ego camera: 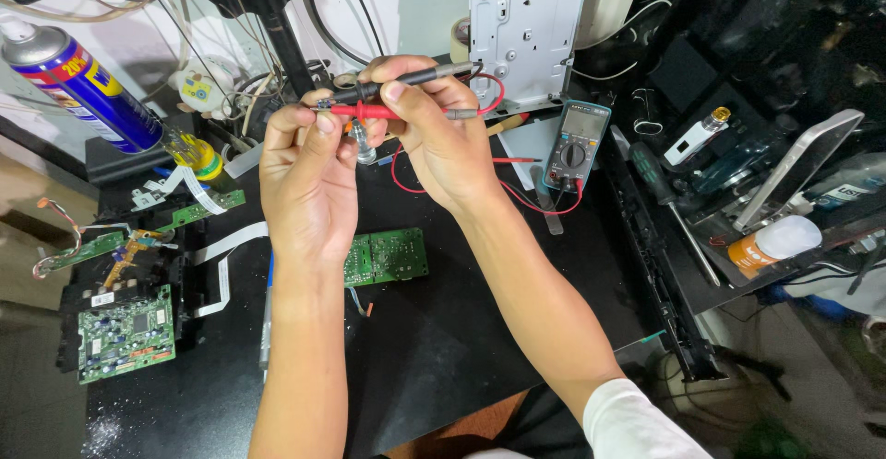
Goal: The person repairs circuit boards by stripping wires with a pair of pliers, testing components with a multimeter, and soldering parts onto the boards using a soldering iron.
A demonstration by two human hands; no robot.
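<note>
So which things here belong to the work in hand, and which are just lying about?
In use:
- left hand, pinching a small component
- right hand, holding the red probe and black probe
- multimeter, wired to the probes

Lying about:
- green circuit board
- second green board
- spray can
- screwdriver
- metal chassis

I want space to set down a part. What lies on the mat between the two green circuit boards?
In the head view, the left forearm crosses above it; white ribbon cables lie between the left board and the middle board.
</note>
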